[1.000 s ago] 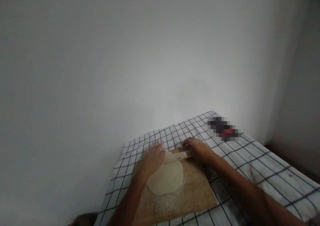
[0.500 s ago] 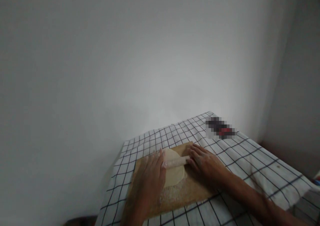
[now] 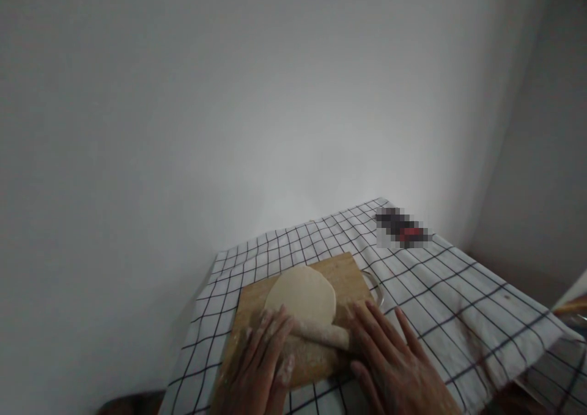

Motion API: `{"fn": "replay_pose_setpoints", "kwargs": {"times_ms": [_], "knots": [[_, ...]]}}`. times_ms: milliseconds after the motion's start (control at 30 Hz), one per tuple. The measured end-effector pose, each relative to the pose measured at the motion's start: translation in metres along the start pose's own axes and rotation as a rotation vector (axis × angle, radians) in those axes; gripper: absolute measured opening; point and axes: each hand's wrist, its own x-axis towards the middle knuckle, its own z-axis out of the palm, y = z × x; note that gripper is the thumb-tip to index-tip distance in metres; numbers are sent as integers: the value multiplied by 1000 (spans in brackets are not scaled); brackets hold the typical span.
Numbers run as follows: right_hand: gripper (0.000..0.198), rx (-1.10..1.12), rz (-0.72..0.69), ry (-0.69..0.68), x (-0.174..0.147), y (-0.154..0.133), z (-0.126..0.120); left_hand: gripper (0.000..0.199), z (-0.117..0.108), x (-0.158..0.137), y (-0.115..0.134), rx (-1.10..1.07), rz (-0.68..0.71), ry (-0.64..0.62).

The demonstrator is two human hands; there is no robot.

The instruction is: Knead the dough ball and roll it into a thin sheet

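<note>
- Dough (image 3: 301,294) lies flat on the wooden board (image 3: 351,268), beyond the rolling pin (image 3: 321,334).
- Left hand (image 3: 263,366) and right hand (image 3: 389,357) press the pin with open palms.
- Uneven pressure could tear it, and too little flour may make it stick.

A pale, flat round of dough (image 3: 301,294) lies on the far half of a wooden board (image 3: 349,272), thin and nearly circular. At its near edge a floury wooden rolling pin (image 3: 320,334) lies crosswise, its ends under flat palms, with loose flour scattered on the board beneath it.
</note>
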Motion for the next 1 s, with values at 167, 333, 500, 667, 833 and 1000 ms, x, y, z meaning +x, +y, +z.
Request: {"fn": "replay_pose_setpoints", "kwargs": {"times_ms": [167,333,500,667,833,1000], "knots": [[44,-82,86,-20,43,15,-18,63,7,5,-1,36,2,-85],[47,-183,63,-83,108,44,-17,53,19,31,-10,-17,-44,-58],[40,-161,19,-133,172,64,-2,45,31,73,-33,17,-88,-143],[41,-136,-72,-122,223,70,13,47,51,104,-60,-4,-259,-277],[35,-89,-254,-193,224,75,15,47,57,92,-56,46,-264,-173],[32,-62,-273,-157,174,75,7,45,47,66,-34,58,-64,15]]}}
